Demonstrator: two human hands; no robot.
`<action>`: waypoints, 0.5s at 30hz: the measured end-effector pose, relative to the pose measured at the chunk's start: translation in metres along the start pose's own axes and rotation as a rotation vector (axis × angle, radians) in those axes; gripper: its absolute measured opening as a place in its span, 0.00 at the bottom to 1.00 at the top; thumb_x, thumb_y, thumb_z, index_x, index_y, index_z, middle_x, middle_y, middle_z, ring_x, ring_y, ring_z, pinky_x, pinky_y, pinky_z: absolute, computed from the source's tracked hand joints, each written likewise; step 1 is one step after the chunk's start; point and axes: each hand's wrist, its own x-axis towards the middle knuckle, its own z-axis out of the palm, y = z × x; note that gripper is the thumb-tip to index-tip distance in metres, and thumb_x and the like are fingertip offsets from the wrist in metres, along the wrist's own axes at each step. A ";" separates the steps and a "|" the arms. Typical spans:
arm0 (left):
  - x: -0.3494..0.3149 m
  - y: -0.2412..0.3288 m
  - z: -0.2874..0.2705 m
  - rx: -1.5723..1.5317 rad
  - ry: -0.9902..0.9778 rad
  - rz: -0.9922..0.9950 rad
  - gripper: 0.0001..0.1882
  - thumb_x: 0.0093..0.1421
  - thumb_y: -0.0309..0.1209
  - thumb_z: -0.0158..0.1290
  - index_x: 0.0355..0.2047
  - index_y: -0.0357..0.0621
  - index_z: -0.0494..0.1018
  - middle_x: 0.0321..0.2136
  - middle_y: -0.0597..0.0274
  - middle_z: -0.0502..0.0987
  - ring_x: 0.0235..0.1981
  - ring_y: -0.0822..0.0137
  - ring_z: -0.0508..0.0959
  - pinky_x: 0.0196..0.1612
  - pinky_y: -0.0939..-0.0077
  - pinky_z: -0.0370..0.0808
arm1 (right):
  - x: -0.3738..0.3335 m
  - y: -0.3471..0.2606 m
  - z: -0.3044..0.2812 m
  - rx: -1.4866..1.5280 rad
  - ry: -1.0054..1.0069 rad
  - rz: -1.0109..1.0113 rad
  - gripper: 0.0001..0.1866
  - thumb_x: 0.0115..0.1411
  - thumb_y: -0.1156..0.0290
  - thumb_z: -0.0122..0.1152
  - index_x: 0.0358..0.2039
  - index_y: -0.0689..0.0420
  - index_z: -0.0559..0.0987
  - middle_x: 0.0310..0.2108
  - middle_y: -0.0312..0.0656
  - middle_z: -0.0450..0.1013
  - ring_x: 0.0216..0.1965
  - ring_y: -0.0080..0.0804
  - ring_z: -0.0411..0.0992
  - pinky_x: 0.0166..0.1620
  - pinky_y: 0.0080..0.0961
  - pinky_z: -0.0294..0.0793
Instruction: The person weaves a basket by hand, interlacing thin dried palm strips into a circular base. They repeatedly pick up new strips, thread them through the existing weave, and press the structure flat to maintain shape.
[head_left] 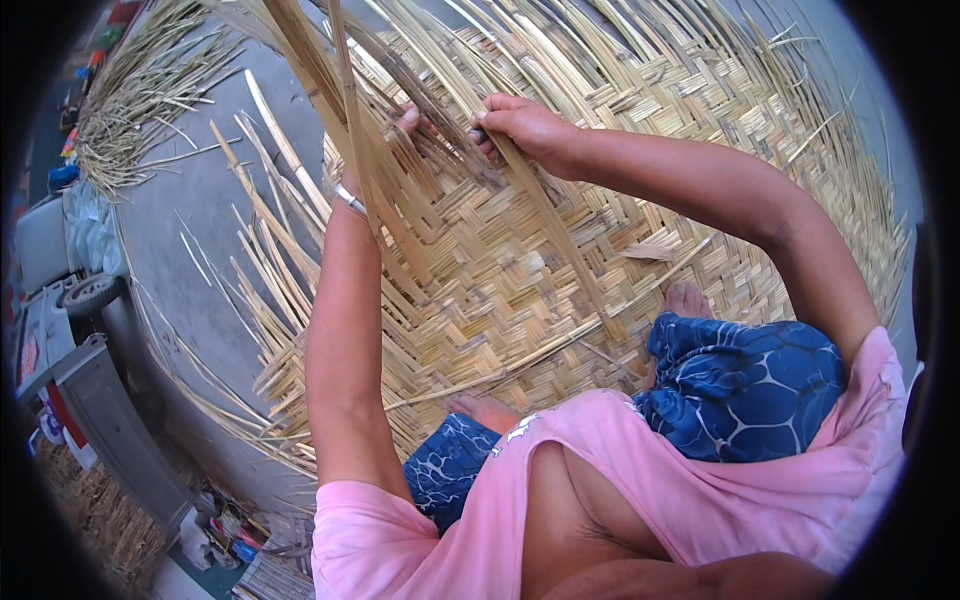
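A large woven mat (470, 305) of flat, straw-coloured reed strips spreads beneath me, its loose ends sticking out along the far and left sides. Long brownish reed strips (352, 125) rise in front of my left hand (409, 119) and hide most of it; the visible fingers are bent around strips. My right hand (530, 130), a little to the right, is closed with thumb and fingers on a flat reed strip (556, 225) that slants down across the weave toward me. A silvery bracelet (349, 199) circles my left wrist.
My bare feet (688, 299) rest on the mat. Loose reeds (150, 95) lie heaped on the grey floor (180, 215) at the far left. Along the left edge stand a wheeled vehicle (92, 293) and a clear plastic bag (95, 230). A short loose strip (648, 251) lies on the weave.
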 end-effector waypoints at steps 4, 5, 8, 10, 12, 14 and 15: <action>0.003 -0.020 -0.010 -0.319 0.123 -0.016 0.14 0.58 0.38 0.53 0.41 0.45 0.70 0.32 0.63 0.75 0.32 0.70 0.76 0.35 0.75 0.76 | 0.006 0.001 0.003 -0.013 0.047 0.020 0.09 0.62 0.67 0.43 0.35 0.60 0.67 0.30 0.38 0.69 0.29 0.24 0.68 0.34 0.23 0.72; -0.003 -0.016 -0.004 -0.418 0.096 -0.034 0.18 0.60 0.39 0.49 0.46 0.41 0.66 0.36 0.60 0.74 0.36 0.67 0.76 0.40 0.72 0.76 | 0.007 0.000 0.001 -0.037 0.070 0.016 0.09 0.62 0.68 0.43 0.35 0.60 0.67 0.30 0.39 0.69 0.28 0.24 0.68 0.33 0.23 0.72; -0.005 -0.004 0.001 -0.543 0.044 -0.123 0.22 0.62 0.40 0.46 0.50 0.37 0.63 0.38 0.57 0.73 0.39 0.66 0.75 0.43 0.71 0.75 | 0.008 0.003 -0.007 -0.102 0.100 -0.015 0.10 0.62 0.68 0.44 0.38 0.61 0.67 0.29 0.40 0.69 0.26 0.24 0.69 0.30 0.23 0.73; -0.002 -0.006 -0.005 -0.581 -0.078 -0.158 0.23 0.62 0.41 0.46 0.50 0.36 0.63 0.38 0.57 0.74 0.39 0.66 0.76 0.44 0.72 0.75 | 0.008 0.004 -0.010 -0.168 0.092 -0.034 0.10 0.63 0.67 0.44 0.39 0.61 0.67 0.28 0.38 0.69 0.24 0.22 0.68 0.28 0.20 0.72; 0.001 -0.011 -0.014 -0.555 -0.147 -0.172 0.24 0.62 0.41 0.46 0.51 0.35 0.62 0.39 0.57 0.74 0.38 0.65 0.76 0.43 0.72 0.75 | 0.002 -0.001 -0.006 -0.256 0.071 -0.059 0.10 0.64 0.67 0.43 0.39 0.60 0.68 0.26 0.35 0.69 0.23 0.18 0.67 0.27 0.16 0.71; 0.007 -0.014 -0.018 -0.476 -0.157 -0.186 0.24 0.61 0.41 0.46 0.51 0.36 0.62 0.39 0.58 0.74 0.36 0.66 0.76 0.43 0.73 0.76 | -0.002 -0.007 0.000 -0.398 0.083 -0.093 0.11 0.62 0.67 0.45 0.43 0.57 0.69 0.26 0.40 0.71 0.25 0.25 0.70 0.29 0.22 0.72; 0.012 -0.015 -0.018 -0.485 -0.142 -0.221 0.24 0.61 0.41 0.46 0.51 0.36 0.63 0.39 0.58 0.74 0.36 0.66 0.77 0.42 0.73 0.76 | -0.003 -0.009 0.001 -0.468 0.088 -0.106 0.13 0.61 0.67 0.46 0.45 0.56 0.70 0.26 0.43 0.72 0.27 0.28 0.71 0.30 0.26 0.72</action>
